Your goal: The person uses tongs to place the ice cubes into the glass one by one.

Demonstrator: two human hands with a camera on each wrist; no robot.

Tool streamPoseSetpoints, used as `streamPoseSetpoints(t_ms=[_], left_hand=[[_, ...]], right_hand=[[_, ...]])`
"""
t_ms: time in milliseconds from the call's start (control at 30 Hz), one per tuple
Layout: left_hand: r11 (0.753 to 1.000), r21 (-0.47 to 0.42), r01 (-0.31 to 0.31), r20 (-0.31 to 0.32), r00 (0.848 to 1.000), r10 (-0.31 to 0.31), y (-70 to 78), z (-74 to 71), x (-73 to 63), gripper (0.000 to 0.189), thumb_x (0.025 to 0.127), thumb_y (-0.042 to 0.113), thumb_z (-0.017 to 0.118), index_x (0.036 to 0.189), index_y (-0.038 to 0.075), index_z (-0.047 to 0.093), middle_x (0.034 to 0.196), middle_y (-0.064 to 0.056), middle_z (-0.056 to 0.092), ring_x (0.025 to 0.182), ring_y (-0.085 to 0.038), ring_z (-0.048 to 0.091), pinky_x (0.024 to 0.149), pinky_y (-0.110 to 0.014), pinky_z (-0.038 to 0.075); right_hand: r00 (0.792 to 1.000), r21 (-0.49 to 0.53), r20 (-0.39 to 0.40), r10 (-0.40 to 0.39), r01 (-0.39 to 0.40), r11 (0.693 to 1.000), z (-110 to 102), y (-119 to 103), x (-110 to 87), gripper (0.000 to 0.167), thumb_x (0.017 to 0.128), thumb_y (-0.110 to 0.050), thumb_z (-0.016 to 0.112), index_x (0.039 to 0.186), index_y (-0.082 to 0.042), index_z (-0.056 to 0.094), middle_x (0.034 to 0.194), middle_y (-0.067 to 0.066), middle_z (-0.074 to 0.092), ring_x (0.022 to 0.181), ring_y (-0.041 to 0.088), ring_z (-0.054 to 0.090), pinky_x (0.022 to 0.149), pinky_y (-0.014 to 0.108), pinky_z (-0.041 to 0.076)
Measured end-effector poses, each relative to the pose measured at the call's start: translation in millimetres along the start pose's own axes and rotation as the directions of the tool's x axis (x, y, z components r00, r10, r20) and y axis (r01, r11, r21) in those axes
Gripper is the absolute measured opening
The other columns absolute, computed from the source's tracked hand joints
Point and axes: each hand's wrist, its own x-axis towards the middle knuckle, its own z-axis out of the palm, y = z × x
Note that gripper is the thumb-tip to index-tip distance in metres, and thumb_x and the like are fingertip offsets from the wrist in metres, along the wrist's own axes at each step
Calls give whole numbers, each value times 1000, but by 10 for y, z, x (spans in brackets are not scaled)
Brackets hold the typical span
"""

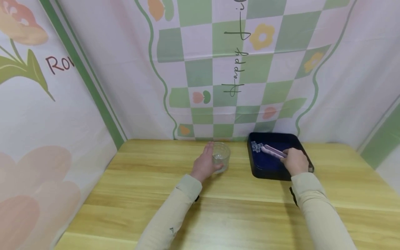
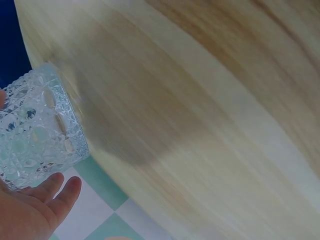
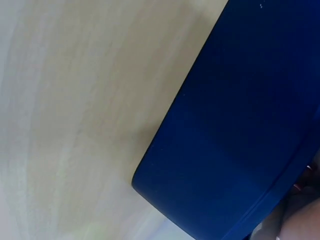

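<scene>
A clear glass point(image 1: 223, 157) with a textured, faceted wall stands on the wooden table. My left hand point(image 1: 203, 164) grips it from the left, thumb on the near side and fingers on the far side. In the left wrist view the glass point(image 2: 40, 130) fills the left edge, with fingers of the left hand point(image 2: 30, 212) beside it. My right hand point(image 1: 295, 161) holds pale pink tongs point(image 1: 274, 151) over the black tray point(image 1: 265, 173). Their tips are right at a cluster of small clear pieces point(image 1: 257, 147) in the tray's left part.
Wooden table point(image 1: 237, 215) extends in front of and around the tray and glass. A checkered green-and-white cloth point(image 1: 225, 114) hangs behind the table's far edge. The dark tray wall point(image 3: 215, 140) fills much of the right wrist view.
</scene>
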Motion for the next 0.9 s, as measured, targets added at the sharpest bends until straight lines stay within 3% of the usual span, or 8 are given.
streamPoseSetpoints(t_ms=[567,900], left_hand=[[1000,0,-8,-4,1000,8,6,-8,0,96,83,41,72,153,6,15,159,-11,24,90,-22,66,67,-26,56],[1000,-23,-11,-5,1000,11,18,-14,-14,96,83,39,73,152,5,17,158,-12,25,86,-22,66,68,-27,56]], right_hand=[[993,5,-80,-91,92,996,-23,74,-11,24,78,-7,70,97,8,69,91,29,68,75,44,61,64,53,48],[993,38,-76,-89,92,995,-136,24,-68,24,80,-8,69,98,8,69,89,27,69,71,38,61,63,49,47]])
